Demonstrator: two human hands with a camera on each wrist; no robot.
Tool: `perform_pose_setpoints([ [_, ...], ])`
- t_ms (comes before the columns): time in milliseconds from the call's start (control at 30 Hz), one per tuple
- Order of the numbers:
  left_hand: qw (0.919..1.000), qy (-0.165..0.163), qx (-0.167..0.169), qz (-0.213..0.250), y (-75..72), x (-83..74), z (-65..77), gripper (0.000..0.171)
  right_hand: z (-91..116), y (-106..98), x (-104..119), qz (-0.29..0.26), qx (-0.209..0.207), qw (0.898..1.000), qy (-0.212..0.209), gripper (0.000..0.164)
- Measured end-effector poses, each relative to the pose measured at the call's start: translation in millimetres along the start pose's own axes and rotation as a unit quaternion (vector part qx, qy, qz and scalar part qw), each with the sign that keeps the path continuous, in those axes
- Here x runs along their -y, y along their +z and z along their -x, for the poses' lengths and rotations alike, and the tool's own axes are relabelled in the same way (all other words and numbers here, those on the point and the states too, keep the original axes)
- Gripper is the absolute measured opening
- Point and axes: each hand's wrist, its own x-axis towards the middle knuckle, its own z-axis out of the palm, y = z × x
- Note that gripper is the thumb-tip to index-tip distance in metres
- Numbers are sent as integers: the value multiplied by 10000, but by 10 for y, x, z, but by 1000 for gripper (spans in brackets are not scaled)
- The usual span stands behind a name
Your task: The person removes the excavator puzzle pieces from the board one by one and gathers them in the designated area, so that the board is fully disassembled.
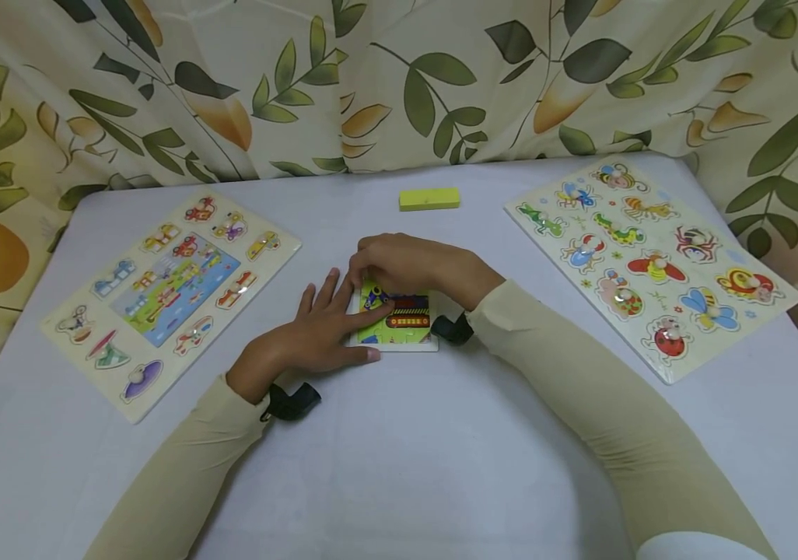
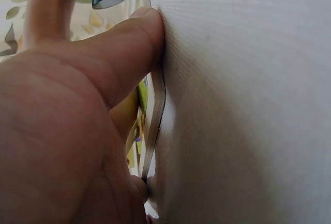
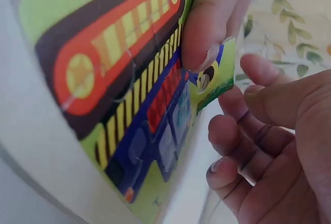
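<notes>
A small picture puzzle (image 1: 409,336) with a digger on a green ground lies at the middle of the table. My left hand (image 1: 318,330) rests flat across its left side, fingers spread, the index finger lying over the picture and the thumb by the near edge. In the right wrist view, a puzzle piece (image 3: 216,81) in yellow, blue and green tilts up from the puzzle beside the left fingertip. My right hand (image 1: 402,264) arches over the far left corner, fingers curled around the piece's raised edge. That corner is hidden in the head view.
A yellow block (image 1: 429,199) lies beyond the hands. On the left is a vehicle peg board (image 1: 161,346); an insect peg board (image 1: 693,354) lies on the right. A leaf-patterned curtain (image 1: 399,85) hangs behind the white-covered table (image 1: 399,467).
</notes>
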Motion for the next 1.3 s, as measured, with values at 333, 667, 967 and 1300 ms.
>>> perform_pose_setpoints([
  [333, 10000, 93, -30, -1, 2, -20, -4, 70, 20, 11, -96, -978, -75, 9943, 423, 17],
  [667, 10000, 70, -35, -50, 9, -30, -10, 70, 77, -12, -101, -903, 6, 9933, 718, 12],
  [967, 9999, -30, -36, -124, 20, -39, -6, 69, 107, -20, -71, -899, 13, 9937, 671, 11],
  [1300, 9998, -79, 3, -172, 17, -28, -2, 70, 132, -1, -76, -1030, -143, 9925, 649, 12],
])
